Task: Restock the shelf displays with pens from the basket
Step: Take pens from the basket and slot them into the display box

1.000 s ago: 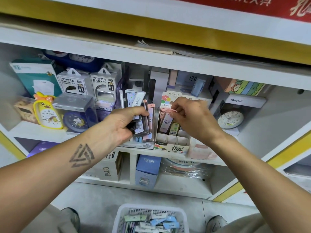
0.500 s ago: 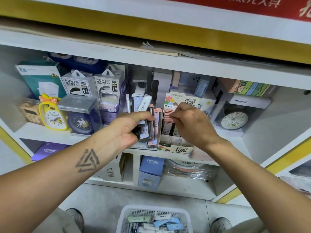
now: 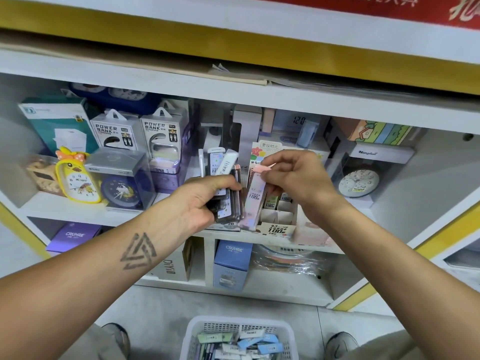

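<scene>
My left hand (image 3: 201, 201) grips a bundle of slim pen-refill packs (image 3: 225, 183), held upright in front of the shelf. My right hand (image 3: 298, 178) pinches the pink top of a single long pack (image 3: 255, 201), which hangs tilted just right of the bundle and in front of the cardboard display box (image 3: 278, 227). That box stands on the middle shelf and holds a few packs in its compartments. The white basket (image 3: 192, 336) on the floor between my feet holds several more packs.
Power bank boxes (image 3: 135, 131), a yellow duck clock (image 3: 78, 178) and a boxed blue clock (image 3: 122, 188) fill the shelf's left side. A white clock (image 3: 359, 181) stands at the right. Purple and blue boxes sit on the lower shelf (image 3: 233, 266).
My right hand has risen from inside the display box and now holds one pink-topped pack next to the bundle. The left hand has stayed about where it was, still holding the bundle.
</scene>
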`<state>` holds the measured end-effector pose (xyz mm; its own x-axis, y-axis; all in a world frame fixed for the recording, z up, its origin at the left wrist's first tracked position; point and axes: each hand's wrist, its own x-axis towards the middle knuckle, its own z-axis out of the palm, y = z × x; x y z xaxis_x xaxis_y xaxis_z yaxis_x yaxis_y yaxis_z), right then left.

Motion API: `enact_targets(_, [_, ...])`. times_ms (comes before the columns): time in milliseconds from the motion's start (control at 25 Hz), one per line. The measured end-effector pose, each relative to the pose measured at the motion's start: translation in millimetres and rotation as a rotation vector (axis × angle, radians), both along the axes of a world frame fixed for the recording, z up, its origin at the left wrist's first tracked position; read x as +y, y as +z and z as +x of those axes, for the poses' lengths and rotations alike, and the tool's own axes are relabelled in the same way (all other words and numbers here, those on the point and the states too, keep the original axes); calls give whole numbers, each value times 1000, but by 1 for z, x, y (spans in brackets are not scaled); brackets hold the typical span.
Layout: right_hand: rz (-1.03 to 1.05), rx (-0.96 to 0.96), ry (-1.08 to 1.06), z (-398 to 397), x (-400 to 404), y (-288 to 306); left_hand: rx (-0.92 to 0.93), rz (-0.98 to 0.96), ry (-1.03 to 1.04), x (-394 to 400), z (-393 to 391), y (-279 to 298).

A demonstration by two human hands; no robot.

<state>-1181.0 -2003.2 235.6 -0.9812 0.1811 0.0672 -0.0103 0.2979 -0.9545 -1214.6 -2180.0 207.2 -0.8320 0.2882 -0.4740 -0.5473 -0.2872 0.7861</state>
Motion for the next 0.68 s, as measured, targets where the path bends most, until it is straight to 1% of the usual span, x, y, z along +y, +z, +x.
enact_targets(80, [120,101,-34,0,12,3,-16,-15,24,-4,-3,0])
enact_targets(160, [340,182,-37,1,20,1,-12,-27,40,-8,-6,0])
enact_targets(240, [522,227,11,5,20,-10,-4,-28,35,-10,-7,1])
enact_targets(320, [583,233,81,10,16,-22,0,-29,25,-10,-7,1])
enact_targets(440, [590,186,162,9,14,-34,1,-26,1,-9,-4,-1])
enact_targets(480, [652,201,160,8,14,-35,5,-25,-7,-8,-3,-1])
enact_targets(560, [800,304,101,6,12,-33,11,-11,-24,-7,-2,-3])
enact_targets(600, [787,326,69,4,9,-31,14,-1,-35,-6,-2,-4])
enact_targets(640, [668,281,53,3,5,-28,20,7,-48,-5,-2,-5])
enact_targets(680, [466,194,59,2,1,-25,28,7,-63,-4,-1,-5])
